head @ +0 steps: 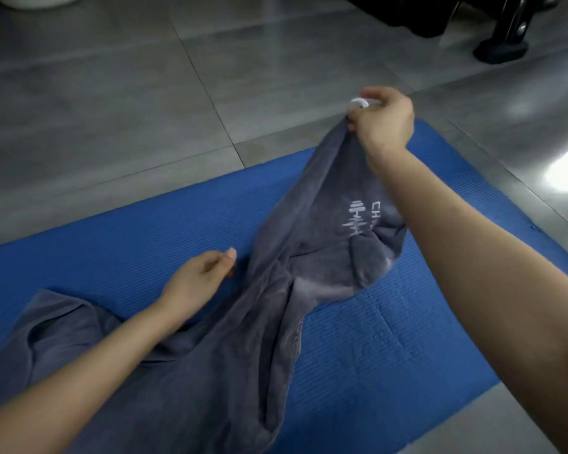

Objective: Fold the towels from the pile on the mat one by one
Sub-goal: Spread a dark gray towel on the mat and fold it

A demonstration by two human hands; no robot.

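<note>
Your right hand (386,126) is up in the air over the far edge of the blue mat (145,231). Its fingers (373,92) are curled tight and pinch the top corner of the grey towel (309,224), right by the little white loop (358,102).

From that corner the towel hangs down and runs long, from the far right side of the mat toward the near left corner. There it lies in a soft, lumpy heap under your left arm. I cannot tell if that heap is the same towel or more towels.

Your left hand (194,280) is low, near the middle of the mat, just beside the towel's left side. Its fingers are loosely curled and the thumb sticks out. It seems to hold nothing.

So the towel lies to the right of your left hand, very close. That hand is the nearer one to the low part of the towel. I think it needs to grab that side next, so you can pull the towel flat before you fold it.
</note>
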